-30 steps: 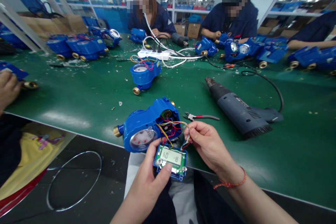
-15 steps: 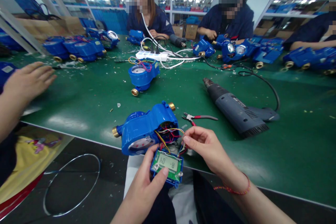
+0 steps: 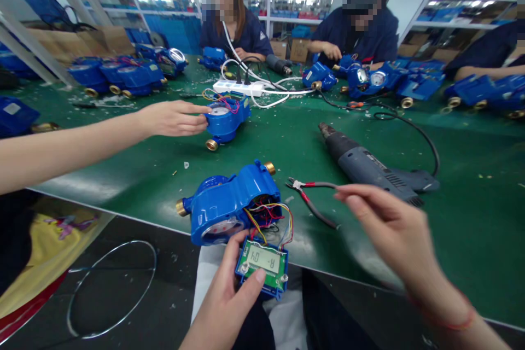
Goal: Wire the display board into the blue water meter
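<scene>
Blue meter [image 3: 235, 202] lies open, its display [image 3: 264, 258] in the left hand [image 3: 227, 287]

Head view: the meter rests at the near edge of the green table [image 3: 135, 175], its dial [image 3: 223, 228] facing the wearer and a brass fitting [image 3: 180, 207] at its left end. Coloured wires [image 3: 290, 219] run from its open compartment to the display, held just off its near right side, the screen's figures upside down.

The left hand is half closed round the display, thumb flat on its face, fingers along its left edge. Right of the meter lie cutters [image 3: 297, 185], handles spread, jaws turned towards it. The right hand [image 3: 391, 232] is at the end of one handle, thumb and forefinger drawn together; whether they grip it firmly, I cannot tell.

Beyond the meter, to its right, lies a heat gun [image 3: 365, 164]. Directly beyond the meter stands a second meter [image 3: 223, 124]; a co-worker's hand [image 3: 174, 118] comes from the left, fingers nearly straight, tips at its side, contact unclear. Farther beyond the meter sit a white power strip [image 3: 229, 87] and two co-workers [image 3: 256, 38].
</scene>
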